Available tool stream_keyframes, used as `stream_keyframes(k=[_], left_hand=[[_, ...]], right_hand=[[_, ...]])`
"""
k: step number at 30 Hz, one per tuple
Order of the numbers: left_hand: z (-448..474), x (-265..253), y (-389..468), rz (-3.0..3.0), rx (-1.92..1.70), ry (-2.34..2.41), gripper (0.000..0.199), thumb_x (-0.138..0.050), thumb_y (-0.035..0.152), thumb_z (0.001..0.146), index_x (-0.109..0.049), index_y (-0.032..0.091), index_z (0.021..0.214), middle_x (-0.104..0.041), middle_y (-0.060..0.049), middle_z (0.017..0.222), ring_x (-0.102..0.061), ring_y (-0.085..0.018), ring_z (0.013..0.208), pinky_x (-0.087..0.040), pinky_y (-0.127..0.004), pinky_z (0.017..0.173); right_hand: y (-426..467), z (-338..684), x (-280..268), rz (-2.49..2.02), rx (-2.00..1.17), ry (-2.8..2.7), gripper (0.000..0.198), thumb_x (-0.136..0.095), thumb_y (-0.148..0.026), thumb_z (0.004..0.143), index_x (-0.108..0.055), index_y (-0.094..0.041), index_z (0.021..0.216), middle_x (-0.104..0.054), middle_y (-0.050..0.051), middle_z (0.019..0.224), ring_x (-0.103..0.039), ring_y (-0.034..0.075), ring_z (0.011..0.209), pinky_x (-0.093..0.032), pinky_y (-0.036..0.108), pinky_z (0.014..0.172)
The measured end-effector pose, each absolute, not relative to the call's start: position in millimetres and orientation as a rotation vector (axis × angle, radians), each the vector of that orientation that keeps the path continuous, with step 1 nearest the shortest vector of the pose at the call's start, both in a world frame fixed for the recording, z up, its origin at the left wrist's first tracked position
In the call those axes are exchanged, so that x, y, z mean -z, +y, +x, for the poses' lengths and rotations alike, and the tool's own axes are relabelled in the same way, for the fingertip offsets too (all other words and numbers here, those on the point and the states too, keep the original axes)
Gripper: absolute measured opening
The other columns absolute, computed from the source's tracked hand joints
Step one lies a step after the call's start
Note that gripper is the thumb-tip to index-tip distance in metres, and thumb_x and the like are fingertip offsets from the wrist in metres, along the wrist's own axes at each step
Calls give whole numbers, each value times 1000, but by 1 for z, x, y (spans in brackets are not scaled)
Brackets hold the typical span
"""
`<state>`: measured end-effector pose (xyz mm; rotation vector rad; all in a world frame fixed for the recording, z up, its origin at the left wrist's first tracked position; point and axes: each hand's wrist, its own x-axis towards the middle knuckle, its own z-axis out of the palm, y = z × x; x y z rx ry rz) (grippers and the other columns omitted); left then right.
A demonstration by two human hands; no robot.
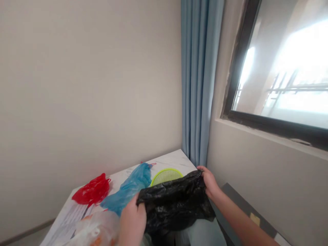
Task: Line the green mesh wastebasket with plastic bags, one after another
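A black plastic bag [176, 198] is stretched out between my two hands at the near side of the white table. My left hand [133, 215] is closed on its left end, and my right hand [208, 179] grips the upper right corner. Behind the bag, partly covered by it, is a yellow-green mesh basket [166, 175]. Left of the basket lies a crumpled blue plastic bag [133, 184]. The lower edge of the black bag hangs over a pale grey surface that I cannot make out.
A red plastic bag [92, 190] lies at the table's left, near printed papers [65, 222]. A whitish see-through bag [98, 227] with orange marks is beside my left wrist. The white table [176, 159] meets the wall and a blue curtain [198, 85]. A dark-framed window [289, 68] is at right.
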<state>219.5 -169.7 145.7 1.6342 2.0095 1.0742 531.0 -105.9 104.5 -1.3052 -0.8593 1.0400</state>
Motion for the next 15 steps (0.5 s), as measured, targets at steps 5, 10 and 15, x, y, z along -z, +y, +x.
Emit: stream_keyframes(k=[5, 10, 15], left_hand=[[220, -185, -111, 1792, -1137, 2175, 39, -40, 27, 90, -74, 16, 107, -75, -18, 92, -70, -35, 91, -50, -39, 75], [213, -184, -58, 1833, -1135, 2242, 41, -37, 29, 94, -69, 13, 115, -74, -21, 98, -70, -35, 95, -50, -38, 77], [217, -122, -22, 1809, -744, 2193, 44, -32, 33, 99, -63, 10, 121, -73, -22, 106, -70, -33, 100, -50, -38, 82]], right_hand=[[-56, 502, -150, -1221, -711, -1108, 31, -53, -33, 73, -60, -19, 100, -67, 4, 82, -59, 21, 74, -48, 30, 65], [-8, 486, -154, -1137, -504, -1205, 32, -43, -27, 81, -63, -15, 104, -70, 9, 102, -62, 22, 94, -48, 32, 86], [29, 473, -102, -1625, -567, -1461, 44, -27, -25, 95, -67, -12, 109, -71, 14, 114, -63, 23, 106, -47, 30, 89]])
